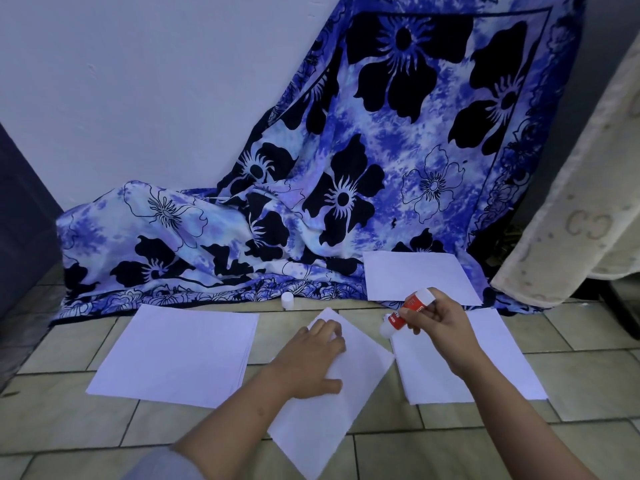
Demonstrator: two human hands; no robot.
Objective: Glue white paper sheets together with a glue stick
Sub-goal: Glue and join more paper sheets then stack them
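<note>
Now, right hand (pixel 437 320): its fingers and thumb are curled around the glue stick (pixel 408 311) and grip it at the upper half, above the floor.
Glue stick: a short tube with a red label with white letters and white plastic at both ends. It is tilted, with the lower end pointing down and to the left, just beside the right edge of the middle sheet (pixel 349 396). I cannot tell if the tip touches the paper.
Left hand (pixel 311 355): it lies flat, with straight fingers close together and the thumb spread out, and presses on the upper part of the middle sheet.
Middle sheet: white and turned like a diamond, with one corner pointing away from the person.
Cap (pixel 287 300): small, white and upright on the floor (pixel 104 427), at the edge of the cloth (pixel 346 168).
Stack of sheets (pixel 176 355): white, to the left of the left hand.
Right sheet (pixel 502 362): white, partly under the right hand.
Far sheet (pixel 415 275): white, lying on the cloth.
Cloth: blue and white with dark flowers, hanging down the wall onto the beige tiled floor.
</note>
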